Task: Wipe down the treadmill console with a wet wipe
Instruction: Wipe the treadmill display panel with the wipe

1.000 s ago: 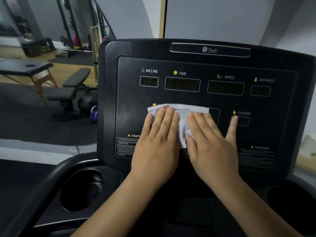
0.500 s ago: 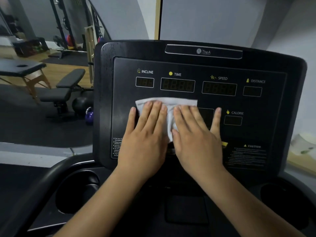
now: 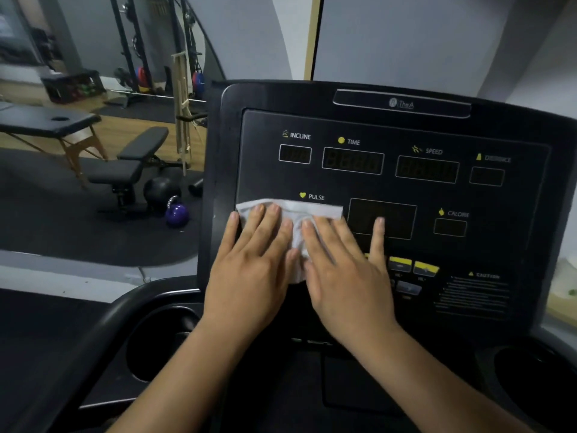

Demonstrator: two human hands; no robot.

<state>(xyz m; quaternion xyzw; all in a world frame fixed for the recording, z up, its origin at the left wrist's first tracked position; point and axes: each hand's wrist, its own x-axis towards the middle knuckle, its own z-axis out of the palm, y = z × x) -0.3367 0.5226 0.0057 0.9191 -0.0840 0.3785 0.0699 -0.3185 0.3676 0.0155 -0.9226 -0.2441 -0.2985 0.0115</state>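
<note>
Treadmill console (image 3: 512,232): black, upright panel, labelled INCLINE, TIME, SPEED, DISTANCE, PULSE, CALORIE; all readout windows dark. Massage table (image 3: 46,123): black top, wooden legs, far left on the gym floor. Weight bench (image 3: 134,160): black padded, between the table and the console. Left cup holder (image 3: 162,345) and right cup holder (image 3: 530,379): dark round recesses below the panel, one at each side. Left hand (image 3: 249,270): laid flat on the wipe, fingers straight and slightly spread, little finger at the wipe's left edge, thumb alongside the right hand. Right hand (image 3: 349,276): laid flat just beside the left, first three fingers straight and close together on the wipe, little finger spread out to the right and resting on the bare panel over the large central window (image 3: 399,214). Wet wipe (image 3: 324,211): white, crumpled in the middle, pressed against the lower left part of the panel under both hands, directly below the PULSE label (image 3: 312,196), left of the central window. Medicine ball (image 3: 159,189): black, on the floor by the bench foot. Kettlebell (image 3: 177,214): purple, just in front of the ball. Yellow buttons (image 3: 399,264): a row on the panel, just right of the right hand.
</note>
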